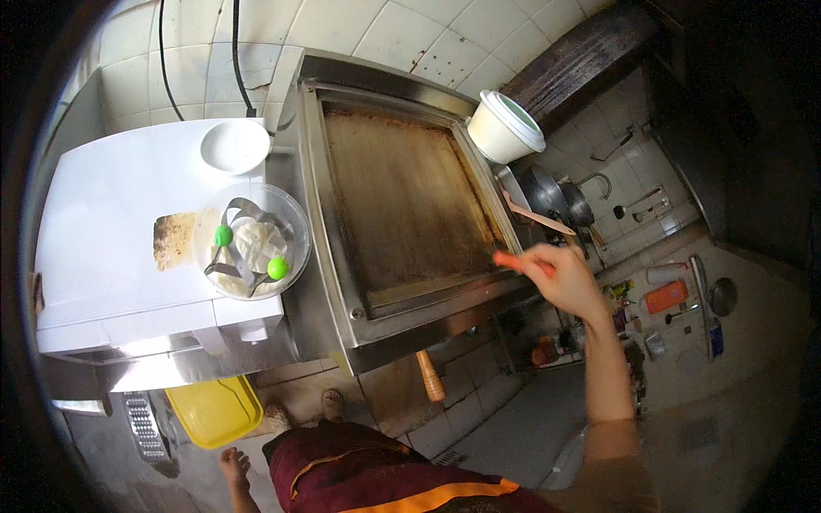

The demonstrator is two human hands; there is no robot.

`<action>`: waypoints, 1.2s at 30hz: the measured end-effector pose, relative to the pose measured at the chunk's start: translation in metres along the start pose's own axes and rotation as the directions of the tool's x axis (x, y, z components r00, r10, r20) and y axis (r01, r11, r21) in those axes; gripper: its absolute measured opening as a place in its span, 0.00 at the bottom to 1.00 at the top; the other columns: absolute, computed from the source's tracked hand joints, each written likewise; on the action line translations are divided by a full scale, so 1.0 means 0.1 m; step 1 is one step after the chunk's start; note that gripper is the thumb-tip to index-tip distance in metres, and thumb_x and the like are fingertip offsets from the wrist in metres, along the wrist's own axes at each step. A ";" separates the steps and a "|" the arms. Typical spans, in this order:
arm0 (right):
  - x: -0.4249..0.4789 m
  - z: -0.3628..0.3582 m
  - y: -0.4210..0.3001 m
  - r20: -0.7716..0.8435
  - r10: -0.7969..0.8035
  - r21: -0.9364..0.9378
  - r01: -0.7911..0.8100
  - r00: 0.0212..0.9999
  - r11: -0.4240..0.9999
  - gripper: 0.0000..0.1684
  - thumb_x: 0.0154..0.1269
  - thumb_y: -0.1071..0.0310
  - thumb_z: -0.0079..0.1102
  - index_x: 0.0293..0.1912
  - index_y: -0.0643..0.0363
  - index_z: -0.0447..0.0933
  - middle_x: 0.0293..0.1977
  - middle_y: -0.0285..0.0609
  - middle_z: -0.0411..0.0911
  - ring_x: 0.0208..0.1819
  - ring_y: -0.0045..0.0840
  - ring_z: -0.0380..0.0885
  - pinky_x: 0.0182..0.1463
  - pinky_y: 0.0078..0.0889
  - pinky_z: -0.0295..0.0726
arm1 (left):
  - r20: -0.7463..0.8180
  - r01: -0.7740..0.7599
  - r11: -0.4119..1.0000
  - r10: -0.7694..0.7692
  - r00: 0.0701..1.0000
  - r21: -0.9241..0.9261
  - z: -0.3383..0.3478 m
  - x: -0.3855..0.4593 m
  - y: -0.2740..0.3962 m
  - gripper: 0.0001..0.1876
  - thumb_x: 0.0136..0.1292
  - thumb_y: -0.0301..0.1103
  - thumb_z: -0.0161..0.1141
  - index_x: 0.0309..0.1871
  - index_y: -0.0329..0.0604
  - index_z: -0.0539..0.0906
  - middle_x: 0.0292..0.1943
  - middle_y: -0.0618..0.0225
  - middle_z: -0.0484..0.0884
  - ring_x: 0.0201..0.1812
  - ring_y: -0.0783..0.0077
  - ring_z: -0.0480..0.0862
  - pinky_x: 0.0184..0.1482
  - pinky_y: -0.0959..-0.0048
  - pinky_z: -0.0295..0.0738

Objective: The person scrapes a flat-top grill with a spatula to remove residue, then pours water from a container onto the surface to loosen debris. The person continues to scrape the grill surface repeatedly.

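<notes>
My right hand grips a small orange-red handled tool over the near right corner of a flat metal griddle with browned residue; the tool's working end is hard to make out. My left hand hangs low beside my dark red apron, its fingers partly curled and nothing seen in it. Left of the griddle, a clear round container holds metal tongs with green knobs and whitish, crumpled contents. A white bowl stands behind it on a white appliance.
A lidded cream tub stands at the griddle's back right, near a pink spatula and dark pans. A wooden handle juts from the griddle's front. Below left are a yellow tray and a metal grater.
</notes>
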State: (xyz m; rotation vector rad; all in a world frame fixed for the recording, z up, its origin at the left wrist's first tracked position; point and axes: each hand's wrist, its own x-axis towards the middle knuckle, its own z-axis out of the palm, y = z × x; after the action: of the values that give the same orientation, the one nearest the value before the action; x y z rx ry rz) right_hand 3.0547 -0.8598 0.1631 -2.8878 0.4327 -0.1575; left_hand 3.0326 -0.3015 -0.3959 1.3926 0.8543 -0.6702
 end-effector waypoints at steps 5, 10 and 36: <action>0.31 0.04 0.19 -0.127 -0.081 -0.095 0.069 0.989 0.993 0.09 0.60 0.70 0.53 0.33 0.65 0.77 0.22 0.36 0.75 0.22 0.13 0.67 0.26 0.19 0.66 | 0.137 0.009 0.999 -0.015 0.990 0.040 0.13 0.03 0.07 0.12 0.60 0.39 0.53 0.43 0.44 0.71 0.30 0.64 0.76 0.26 0.69 0.77 0.25 0.74 0.71; -0.14 0.02 0.03 -0.037 0.062 -0.006 -0.062 0.997 0.998 0.09 0.58 0.70 0.54 0.32 0.67 0.77 0.23 0.38 0.78 0.26 0.15 0.73 0.30 0.19 0.70 | 0.096 -0.034 0.999 0.034 0.995 0.004 -0.06 -0.01 -0.10 0.12 0.60 0.38 0.52 0.43 0.44 0.71 0.31 0.65 0.75 0.27 0.70 0.77 0.26 0.74 0.71; 0.99 0.27 0.32 -0.234 -0.103 0.004 0.107 0.967 0.994 0.09 0.59 0.68 0.53 0.29 0.63 0.76 0.23 0.48 0.77 0.24 0.26 0.77 0.29 0.28 0.72 | 0.013 0.070 0.997 -0.070 0.997 -0.023 -0.03 0.11 -0.25 0.10 0.60 0.35 0.52 0.42 0.43 0.70 0.29 0.63 0.75 0.23 0.70 0.75 0.20 0.77 0.69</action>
State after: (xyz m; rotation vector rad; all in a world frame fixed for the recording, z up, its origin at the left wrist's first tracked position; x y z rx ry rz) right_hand 3.1433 -0.9140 0.1367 -2.8871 0.3143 -0.5206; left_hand 3.0173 -0.2998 -0.4186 1.3416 0.9025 -0.7194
